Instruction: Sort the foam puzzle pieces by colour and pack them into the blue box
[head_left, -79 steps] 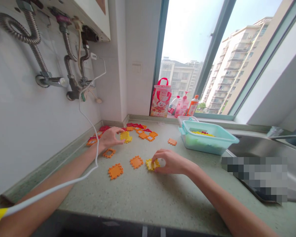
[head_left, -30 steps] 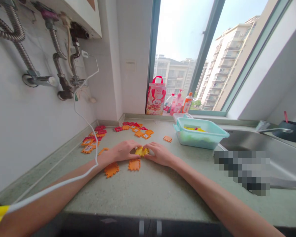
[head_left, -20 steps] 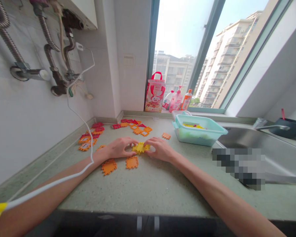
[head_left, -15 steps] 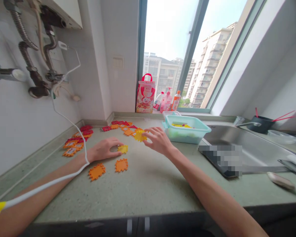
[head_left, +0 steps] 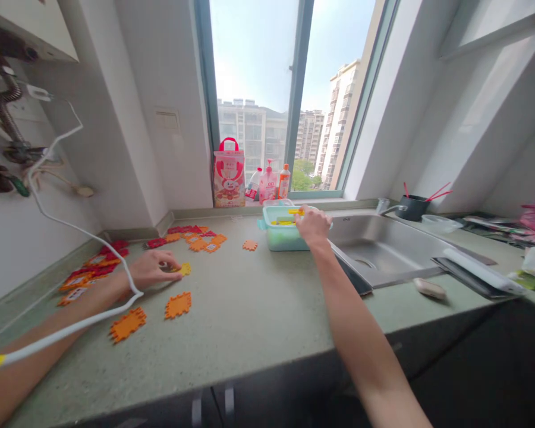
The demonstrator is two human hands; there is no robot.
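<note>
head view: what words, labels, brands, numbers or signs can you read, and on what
None legible.
Pink bag: small print, blurred.
Pump bottle: label marks, too small.
Orange bottle: label too blurred.
White bottle: red label, blurred.
Orange tiles: white printed patches, too small.
Sink: small dark marks, unreadable.

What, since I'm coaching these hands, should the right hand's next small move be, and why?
Probably ease the right hand's grip and let its yellow piece drop into the tub: the piece appears to be over the open top, and other yellow pieces lie inside.
</note>
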